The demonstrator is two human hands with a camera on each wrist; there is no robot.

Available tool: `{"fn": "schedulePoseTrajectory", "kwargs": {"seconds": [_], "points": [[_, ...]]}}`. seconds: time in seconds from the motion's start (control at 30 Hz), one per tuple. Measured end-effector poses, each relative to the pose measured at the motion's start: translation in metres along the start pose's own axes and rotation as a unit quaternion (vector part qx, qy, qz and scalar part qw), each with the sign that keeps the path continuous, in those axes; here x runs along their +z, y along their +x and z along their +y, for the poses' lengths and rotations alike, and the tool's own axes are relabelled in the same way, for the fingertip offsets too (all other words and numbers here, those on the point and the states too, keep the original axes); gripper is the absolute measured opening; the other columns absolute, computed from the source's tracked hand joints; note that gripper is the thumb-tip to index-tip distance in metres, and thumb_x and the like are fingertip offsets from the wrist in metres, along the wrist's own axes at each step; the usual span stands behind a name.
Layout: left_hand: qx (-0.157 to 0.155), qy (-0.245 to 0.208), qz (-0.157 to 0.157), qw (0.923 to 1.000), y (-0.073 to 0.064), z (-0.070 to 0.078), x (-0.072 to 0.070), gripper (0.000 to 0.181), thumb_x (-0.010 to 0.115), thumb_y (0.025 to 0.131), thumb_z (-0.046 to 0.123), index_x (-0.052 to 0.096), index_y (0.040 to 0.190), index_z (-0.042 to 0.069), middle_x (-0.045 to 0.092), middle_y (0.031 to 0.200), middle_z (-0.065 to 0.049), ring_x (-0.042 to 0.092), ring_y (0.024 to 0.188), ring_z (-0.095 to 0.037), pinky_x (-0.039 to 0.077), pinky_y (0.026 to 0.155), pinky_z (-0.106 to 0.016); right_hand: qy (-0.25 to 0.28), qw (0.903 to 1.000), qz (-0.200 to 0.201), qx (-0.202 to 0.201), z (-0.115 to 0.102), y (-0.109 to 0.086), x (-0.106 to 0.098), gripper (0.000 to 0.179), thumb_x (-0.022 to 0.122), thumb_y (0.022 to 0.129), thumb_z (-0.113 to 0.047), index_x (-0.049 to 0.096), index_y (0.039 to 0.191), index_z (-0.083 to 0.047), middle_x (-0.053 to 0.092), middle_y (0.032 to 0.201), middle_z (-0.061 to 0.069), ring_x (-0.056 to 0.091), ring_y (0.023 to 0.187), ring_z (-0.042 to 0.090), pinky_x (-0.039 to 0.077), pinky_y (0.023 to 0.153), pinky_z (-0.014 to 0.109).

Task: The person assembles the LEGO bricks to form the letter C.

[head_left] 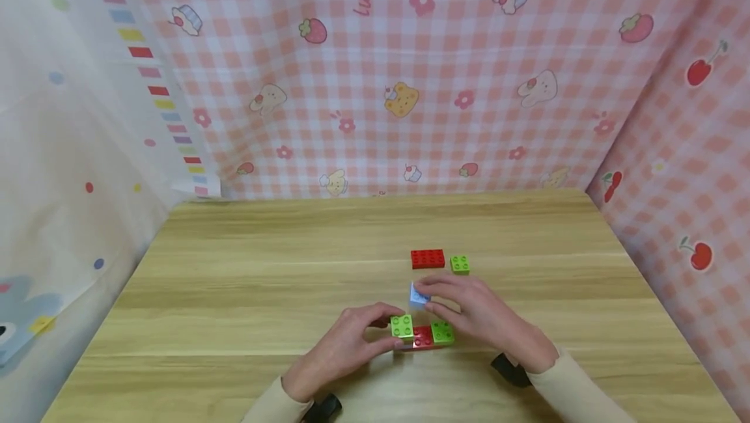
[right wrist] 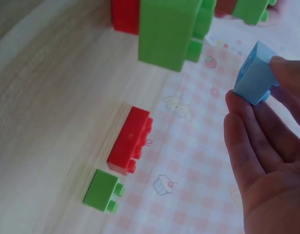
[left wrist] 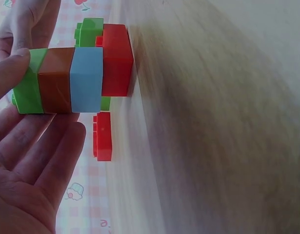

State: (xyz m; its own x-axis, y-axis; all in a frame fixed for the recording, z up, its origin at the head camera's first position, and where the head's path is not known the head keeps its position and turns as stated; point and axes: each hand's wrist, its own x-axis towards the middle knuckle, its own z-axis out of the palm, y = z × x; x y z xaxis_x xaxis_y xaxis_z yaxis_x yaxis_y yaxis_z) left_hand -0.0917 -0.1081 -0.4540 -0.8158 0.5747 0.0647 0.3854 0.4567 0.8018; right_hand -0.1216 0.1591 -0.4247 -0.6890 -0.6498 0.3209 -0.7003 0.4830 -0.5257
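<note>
On the wooden table, a red toy building brick (head_left: 422, 338) forms the base of a small build. Its left end carries a stack: a light blue brick (left wrist: 86, 80), a brown brick (left wrist: 55, 80) and a green brick (head_left: 402, 327) on top. A second green brick (head_left: 442, 332) sits on the base's right end. My left hand (head_left: 354, 338) grips the stack at its top green brick, thumb on one side and fingers on the other. Pinched between thumb and fingers of my right hand (head_left: 477, 306), a loose light blue brick (right wrist: 257, 75) is held off the table, just behind the build.
Behind the hands lie a loose red brick (head_left: 428, 258) and, to its right, a loose green brick (head_left: 459, 264), both studs up on the table (head_left: 263, 267). A pink checked cloth (head_left: 363, 65) hangs along the back edge, with more cloth at both sides.
</note>
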Motion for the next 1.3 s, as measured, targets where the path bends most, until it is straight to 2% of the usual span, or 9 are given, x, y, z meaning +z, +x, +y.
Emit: {"fn": "schedulePoseTrajectory", "kwargs": {"seconds": [0.43,0.8,1.03,1.3], "points": [[0.020,-0.016,0.013,0.9996,0.003,-0.003,0.004,0.035,0.075,0.097,0.031,0.069,0.128,0.014,0.073,0.124,0.001,0.068,0.110,-0.013,0.056,0.097,-0.032,0.010,0.9985,0.038,-0.038,-0.010,-0.004,0.006,0.030,0.078,0.094,-0.012,0.073,0.123,-0.011,0.073,0.125,0.002,0.069,0.115,0.020,0.059,0.093,0.043],[0.019,-0.029,0.022,0.9992,0.003,-0.004,0.004,0.035,0.077,0.096,0.029,0.068,0.125,0.013,0.073,0.125,-0.001,0.070,0.110,-0.017,0.056,0.097,-0.032,0.052,0.9985,0.007,-0.015,-0.018,-0.004,0.010,0.029,0.076,0.096,-0.020,0.071,0.124,-0.014,0.072,0.126,-0.002,0.068,0.116,0.017,0.058,0.096,0.039],[0.021,-0.038,0.027,0.9987,0.001,-0.005,0.006,0.035,0.078,0.094,0.024,0.068,0.126,0.013,0.074,0.124,-0.001,0.071,0.111,-0.018,0.056,0.097,-0.033,0.048,0.9974,0.010,-0.053,-0.020,-0.006,0.014,0.026,0.076,0.096,-0.017,0.071,0.121,-0.014,0.071,0.127,0.002,0.069,0.114,0.017,0.059,0.094,0.039],[0.043,-0.031,0.040,0.9978,0.001,-0.004,0.005,0.035,0.080,0.093,0.021,0.068,0.125,0.013,0.074,0.123,-0.001,0.071,0.109,-0.017,0.056,0.096,-0.031,0.026,0.9947,0.026,-0.096,-0.021,-0.006,0.018,0.025,0.078,0.093,-0.012,0.073,0.118,-0.013,0.072,0.125,0.001,0.068,0.113,0.017,0.060,0.092,0.039]]}}
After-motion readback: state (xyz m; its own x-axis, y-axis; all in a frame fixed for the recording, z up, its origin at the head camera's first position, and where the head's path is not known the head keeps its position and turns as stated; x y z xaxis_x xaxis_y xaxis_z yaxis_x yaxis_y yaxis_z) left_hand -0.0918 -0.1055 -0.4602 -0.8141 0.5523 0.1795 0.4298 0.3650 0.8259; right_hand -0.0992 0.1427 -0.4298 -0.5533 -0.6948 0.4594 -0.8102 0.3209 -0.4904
